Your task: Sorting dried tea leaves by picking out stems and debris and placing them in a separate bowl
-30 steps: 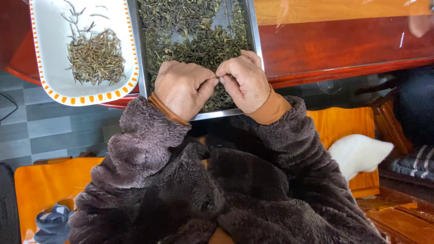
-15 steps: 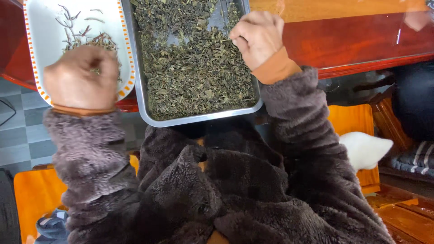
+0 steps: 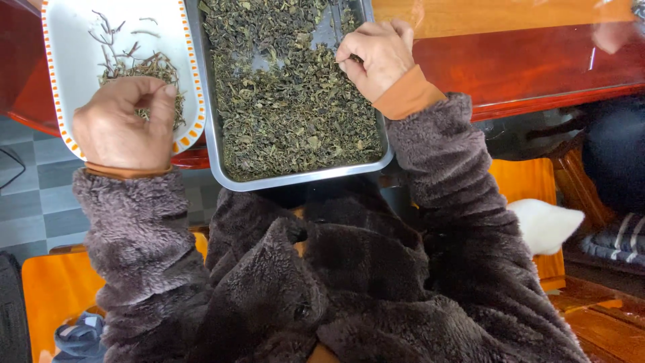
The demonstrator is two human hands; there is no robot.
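Observation:
A steel tray (image 3: 232, 176) full of dried green leaves (image 3: 289, 114) juts over the table edge in front of me. My right hand (image 3: 379, 57) rests on the leaves at the tray's far right, its fingertips pinched on a few of them. To the left is a white dish (image 3: 74, 54) with an orange dotted rim, holding a small heap of thin stems (image 3: 151, 67). My left hand (image 3: 124, 128) hovers over the dish's near edge. Its thumb and curled fingers are slightly apart, and I see nothing between them.
The tray and dish sit on a polished red-brown wooden table (image 3: 524, 60). Below are my brown fleece sleeves, an orange seat cushion (image 3: 57, 296), a white cloth (image 3: 544, 225) and grey floor tiles (image 3: 33, 195). Another person's dark clothing (image 3: 615, 154) is at the right.
Both hands were together at the tray's near edge. The left has swung over the white dish and the right has moved to the far right of the tray.

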